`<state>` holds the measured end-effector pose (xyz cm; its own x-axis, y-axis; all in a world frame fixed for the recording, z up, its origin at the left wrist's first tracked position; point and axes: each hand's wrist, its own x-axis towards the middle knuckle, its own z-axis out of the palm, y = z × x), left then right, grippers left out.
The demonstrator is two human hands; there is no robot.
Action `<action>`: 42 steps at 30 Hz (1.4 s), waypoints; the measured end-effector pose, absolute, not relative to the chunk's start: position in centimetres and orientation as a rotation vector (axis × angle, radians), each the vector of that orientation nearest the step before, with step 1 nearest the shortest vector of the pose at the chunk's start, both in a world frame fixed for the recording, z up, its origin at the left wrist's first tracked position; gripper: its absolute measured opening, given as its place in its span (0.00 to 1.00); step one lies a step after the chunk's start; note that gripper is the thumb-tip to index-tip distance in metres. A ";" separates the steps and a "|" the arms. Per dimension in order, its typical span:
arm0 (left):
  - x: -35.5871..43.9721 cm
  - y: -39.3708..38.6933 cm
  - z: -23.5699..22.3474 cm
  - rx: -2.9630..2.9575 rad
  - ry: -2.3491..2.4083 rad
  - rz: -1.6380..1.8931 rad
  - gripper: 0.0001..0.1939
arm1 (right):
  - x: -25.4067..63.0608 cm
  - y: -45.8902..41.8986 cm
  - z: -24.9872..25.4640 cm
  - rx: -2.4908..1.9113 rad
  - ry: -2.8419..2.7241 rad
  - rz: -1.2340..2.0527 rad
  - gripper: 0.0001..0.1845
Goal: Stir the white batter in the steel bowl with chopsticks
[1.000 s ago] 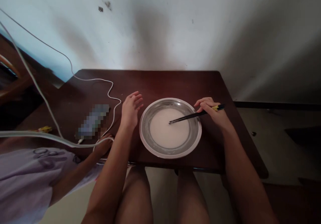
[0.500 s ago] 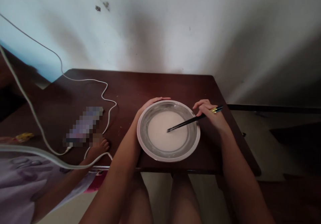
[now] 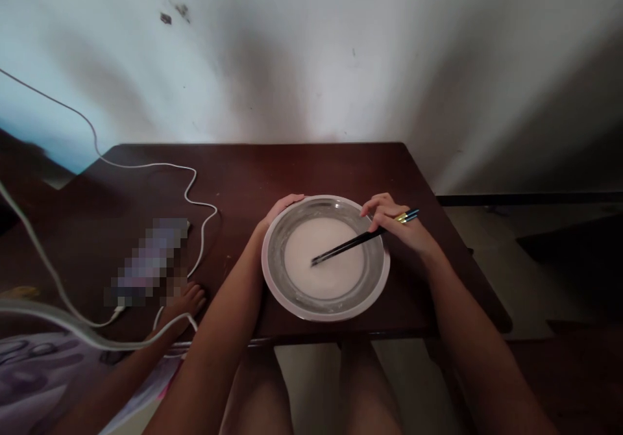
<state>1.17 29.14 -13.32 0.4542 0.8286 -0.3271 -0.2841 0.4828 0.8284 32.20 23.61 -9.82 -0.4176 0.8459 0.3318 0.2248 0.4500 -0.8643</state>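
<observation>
A round metal bowl (image 3: 277,287) with a pale rim stands near the table's front edge, holding a milky white liquid (image 3: 316,285). My left hand (image 3: 282,206) curves round its far left side, gripping the outside; part of the fingers is hidden behind the rim. In my right hand (image 3: 389,217), above the bowl's right rim, is a pair of black chopsticks (image 3: 355,243) with gold and blue ends. They slant down to the left, and their tips are at the liquid near the bowl's middle.
On the dark brown table (image 3: 292,165), a pixelated phone (image 3: 153,253) lies at left with a white cable (image 3: 163,164) trailing about. Another person's hand (image 3: 187,302) rests by the phone. A marked white wall (image 3: 311,65) rises behind the table.
The chopstick tips have moved left and slightly nearer me in the bowl, my right hand going left with them. My left fingers have drawn back left along the rim. The view has shifted a little.
</observation>
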 end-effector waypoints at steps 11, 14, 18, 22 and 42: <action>1.5 30.1 -13.7 0.863 0.851 0.760 0.15 | 32.8 23.8 -9.4 -0.963 -1.818 0.951 0.22; 1.6 30.1 -13.8 0.857 0.868 0.782 0.16 | 32.1 23.6 -9.6 -0.964 -1.891 0.988 0.17; 1.6 30.0 -13.8 0.854 0.883 0.776 0.16 | 32.9 24.0 -9.9 -0.959 -1.785 0.891 0.20; 1.6 30.0 -13.8 0.865 0.840 0.781 0.13 | 33.2 24.0 -9.8 -0.911 -1.725 0.931 0.26; 1.7 29.9 -13.4 0.845 0.881 0.784 0.14 | 31.5 23.6 -9.7 -0.969 -1.906 0.919 0.16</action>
